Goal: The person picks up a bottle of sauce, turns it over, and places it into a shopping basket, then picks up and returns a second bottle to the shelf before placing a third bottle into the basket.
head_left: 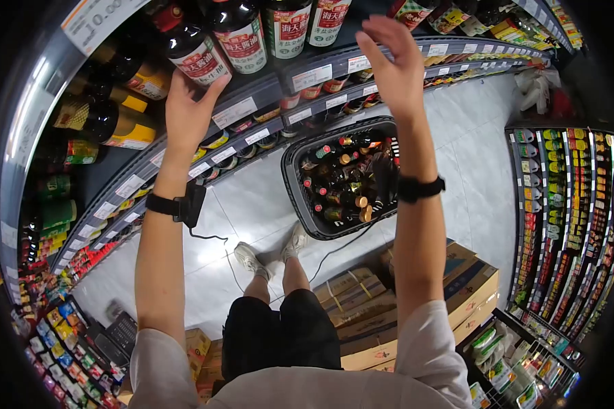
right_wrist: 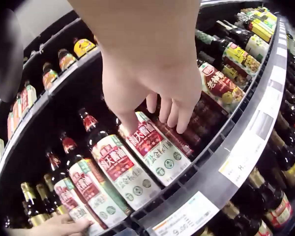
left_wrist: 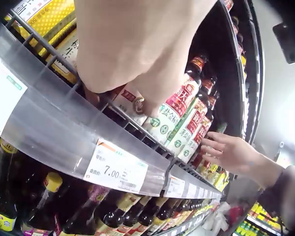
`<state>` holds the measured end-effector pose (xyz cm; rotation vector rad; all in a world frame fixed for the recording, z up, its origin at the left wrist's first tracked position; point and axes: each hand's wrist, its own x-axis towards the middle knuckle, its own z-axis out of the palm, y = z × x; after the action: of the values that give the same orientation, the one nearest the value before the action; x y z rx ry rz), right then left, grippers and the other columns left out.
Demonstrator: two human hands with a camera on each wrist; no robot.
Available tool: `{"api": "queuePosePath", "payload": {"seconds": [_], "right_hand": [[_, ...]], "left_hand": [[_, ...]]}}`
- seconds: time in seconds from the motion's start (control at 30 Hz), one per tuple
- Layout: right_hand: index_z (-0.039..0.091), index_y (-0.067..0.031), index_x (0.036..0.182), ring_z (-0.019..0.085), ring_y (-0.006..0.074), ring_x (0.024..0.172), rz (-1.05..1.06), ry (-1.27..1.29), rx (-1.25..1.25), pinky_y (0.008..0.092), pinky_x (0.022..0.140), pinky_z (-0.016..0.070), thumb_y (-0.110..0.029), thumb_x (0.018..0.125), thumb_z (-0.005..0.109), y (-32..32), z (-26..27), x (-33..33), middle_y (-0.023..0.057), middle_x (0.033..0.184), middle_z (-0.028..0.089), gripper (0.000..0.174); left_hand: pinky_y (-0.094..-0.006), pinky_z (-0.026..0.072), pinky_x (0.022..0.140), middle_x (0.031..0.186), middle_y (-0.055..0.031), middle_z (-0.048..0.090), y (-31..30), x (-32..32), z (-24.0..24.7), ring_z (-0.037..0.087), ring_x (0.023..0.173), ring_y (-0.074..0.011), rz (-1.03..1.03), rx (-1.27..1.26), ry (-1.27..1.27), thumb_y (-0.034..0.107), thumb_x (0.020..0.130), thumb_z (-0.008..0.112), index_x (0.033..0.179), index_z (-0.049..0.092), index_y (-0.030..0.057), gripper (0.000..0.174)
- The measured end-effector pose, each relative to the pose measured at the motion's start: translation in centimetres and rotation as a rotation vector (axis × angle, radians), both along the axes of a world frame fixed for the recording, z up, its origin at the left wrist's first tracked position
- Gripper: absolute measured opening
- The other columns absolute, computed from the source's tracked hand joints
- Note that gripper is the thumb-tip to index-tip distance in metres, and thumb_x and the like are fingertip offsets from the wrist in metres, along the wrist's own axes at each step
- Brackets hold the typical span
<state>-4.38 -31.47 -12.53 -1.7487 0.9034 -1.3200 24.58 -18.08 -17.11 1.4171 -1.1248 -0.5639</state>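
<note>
Dark sauce bottles with red, white and green labels stand in a row on the upper shelf. My left hand (head_left: 189, 112) grips the lower part of the leftmost labelled bottle (head_left: 198, 60), thumb on one side and fingers on the other. In the left wrist view the hand (left_wrist: 137, 44) hides much of that bottle. My right hand (head_left: 397, 68) hangs at the shelf edge, past the row's other end, its fingers relaxed and apart. From the right wrist, the hand (right_wrist: 147, 83) hovers over a labelled bottle (right_wrist: 155, 147); contact is unclear.
A black basket (head_left: 295, 198) full of bottles stands on the floor by my feet. Cardboard boxes (head_left: 361, 341) lie behind it, and a cable crosses the floor. More stocked shelves (head_left: 566, 218) rise at the right. Price tags (head_left: 312, 77) line the shelf edge.
</note>
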Motion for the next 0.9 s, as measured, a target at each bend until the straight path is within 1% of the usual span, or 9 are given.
{"api": "queuePosePath", "payload": {"seconds": [0.13,0.17,0.2,0.27,0.3,0.33,0.77,0.83,0.9], "right_hand": [[0.041,0.0015,0.145,0.058,0.0175,0.11,0.346,0.023,0.056,0.0324,0.098,0.0474,0.006,0.084,0.075,-3.9,0.8,2.9,0.0086,0.123,0.062,0.071],[0.045,-0.0003,0.139,0.059,0.0137,0.096,0.392,0.05,0.095,0.0298,0.087,0.05,0.004,0.084,0.076,-4.2,1.0,3.4,0.0042,0.111,0.063,0.064],[0.049,-0.0002,0.134,0.06,0.0143,0.102,0.39,0.058,0.065,0.0305,0.091,0.0503,0.0,0.084,0.078,-4.9,0.1,3.7,0.0057,0.114,0.065,0.058],[0.056,-0.0001,0.125,0.063,0.0156,0.113,0.376,0.084,-0.011,0.032,0.098,0.051,-0.008,0.084,0.082,-6.9,-2.7,3.8,0.0086,0.122,0.068,0.049],[0.053,-0.0012,0.126,0.063,0.0149,0.113,0.305,0.113,0.006,0.0317,0.099,0.0502,-0.007,0.082,0.084,-7.0,-3.1,3.9,0.0086,0.12,0.068,0.053],[0.047,0.0037,0.135,0.065,0.0206,0.11,0.314,0.073,-0.032,0.0337,0.096,0.0512,-0.019,0.079,0.087,-7.2,-3.4,4.1,0.0147,0.119,0.068,0.072],[0.05,0.003,0.123,0.069,0.0205,0.096,0.082,0.024,-0.084,0.0322,0.084,0.0546,-0.016,0.083,0.085,-9.4,-4.2,0.6,0.0151,0.108,0.067,0.056],[0.048,0.0019,0.126,0.067,0.0161,0.1,-0.052,0.218,-0.168,0.0283,0.085,0.055,-0.008,0.088,0.08,-9.9,-4.0,0.0,0.0105,0.113,0.068,0.051],[0.051,0.0023,0.124,0.067,0.0218,0.096,-0.103,0.197,-0.166,0.0322,0.084,0.0541,-0.013,0.086,0.081,-10.1,-4.2,0.1,0.0125,0.11,0.068,0.05]], "left_hand": [[-0.0335,0.0483,0.1,0.123,-0.0121,0.066,0.0,-0.3,0.3,0.064,0.113,-0.0179,0.035,0.047,0.002,0.017,0.087,0.082,0.129,0.051,-0.0002,0.055],[-0.0339,0.0482,0.1,0.123,-0.0123,0.066,0.0,-0.1,0.1,0.064,0.113,-0.0183,0.047,0.065,-0.017,0.018,0.087,0.082,0.129,0.051,0.0001,0.056],[-0.0343,0.0481,0.1,0.123,-0.0124,0.066,-0.2,0.2,-0.2,0.064,0.113,-0.0187,0.056,0.08,-0.033,0.019,0.086,0.082,0.13,0.05,0.0003,0.057],[-0.034,0.0468,0.101,0.125,-0.0115,0.065,-0.3,0.4,-0.7,0.063,0.115,-0.0184,0.074,0.101,-0.054,0.019,0.086,0.083,0.134,0.049,0.0007,0.062],[-0.0339,0.0465,0.102,0.125,-0.011,0.064,-0.3,0.3,-0.6,0.062,0.115,-0.0181,0.067,0.089,-0.015,0.018,0.086,0.083,0.134,0.049,0.0008,0.062],[-0.0338,0.0463,0.102,0.126,-0.0105,0.064,-0.3,0.1,-0.4,0.062,0.115,-0.0178,0.058,0.081,0.026,0.017,0.086,0.083,0.134,0.049,0.0009,0.062],[-0.032,0.045,0.104,0.127,-0.0124,0.063,0.0,-1.0,0.8,0.062,0.116,-0.0165,0.032,0.075,0.073,0.007,0.091,0.075,0.136,0.045,-0.0016,0.055],[-0.0318,0.0452,0.103,0.126,-0.013,0.064,0.0,-1.1,0.8,0.062,0.115,-0.0164,0.038,0.075,0.058,0.007,0.092,0.075,0.136,0.044,-0.0019,0.055],[-0.0317,0.0453,0.103,0.125,-0.0129,0.064,0.0,-1.1,0.9,0.062,0.114,-0.0166,0.032,0.072,0.078,0.007,0.092,0.075,0.137,0.044,-0.0016,0.055]]}}
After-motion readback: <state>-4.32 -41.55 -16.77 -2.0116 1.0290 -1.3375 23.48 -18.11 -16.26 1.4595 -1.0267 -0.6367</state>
